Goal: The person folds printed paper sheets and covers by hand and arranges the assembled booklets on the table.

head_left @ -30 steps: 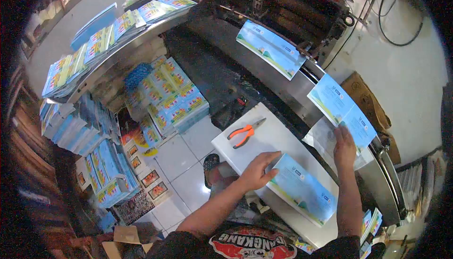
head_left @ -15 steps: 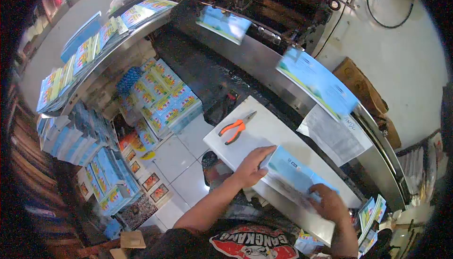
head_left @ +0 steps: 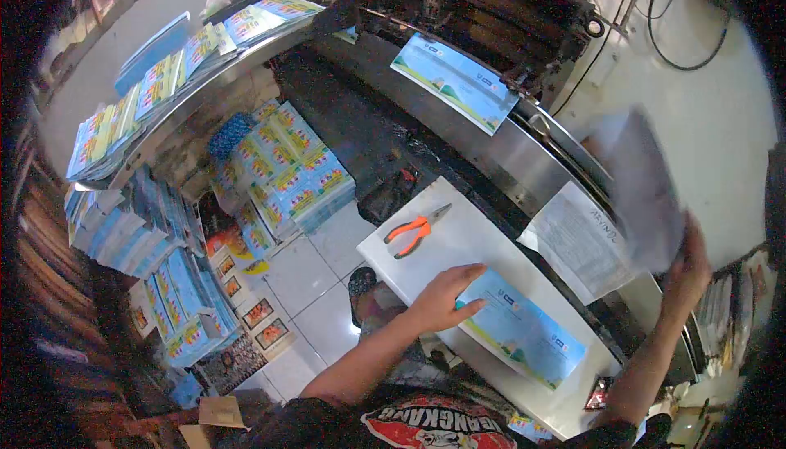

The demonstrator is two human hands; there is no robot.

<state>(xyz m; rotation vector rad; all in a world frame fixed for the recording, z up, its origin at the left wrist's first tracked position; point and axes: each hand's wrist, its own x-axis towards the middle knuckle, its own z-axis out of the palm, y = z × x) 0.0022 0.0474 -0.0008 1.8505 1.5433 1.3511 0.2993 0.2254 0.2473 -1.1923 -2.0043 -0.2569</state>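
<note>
Light-blue printed sheets [head_left: 524, 326] lie on the white tabletop in front of me. My left hand [head_left: 442, 300] rests at their left end, thumb and fingers spread apart and touching the edge. Raised at the right, my right hand [head_left: 692, 267] is closed on the lower right edge of a paper sheet [head_left: 643, 195], blurred by motion, with its greyish side toward me. Orange-handled pliers [head_left: 417, 230] lie on the tabletop, left of the printed sheets and apart from my left hand.
Beyond the table runs a machine's metal rail [head_left: 524, 154], with another printed sheet [head_left: 458, 81] on it. A handwritten paper [head_left: 577, 240] hangs on its near side. Stacked prints [head_left: 299, 171] stand on the tiled floor, and more prints [head_left: 160, 85] fill the left shelf.
My right hand has left the table and swung up to the right, now with a sheet. The rail's right-hand print is gone from its place. My left hand stays near the sheets' left end.
</note>
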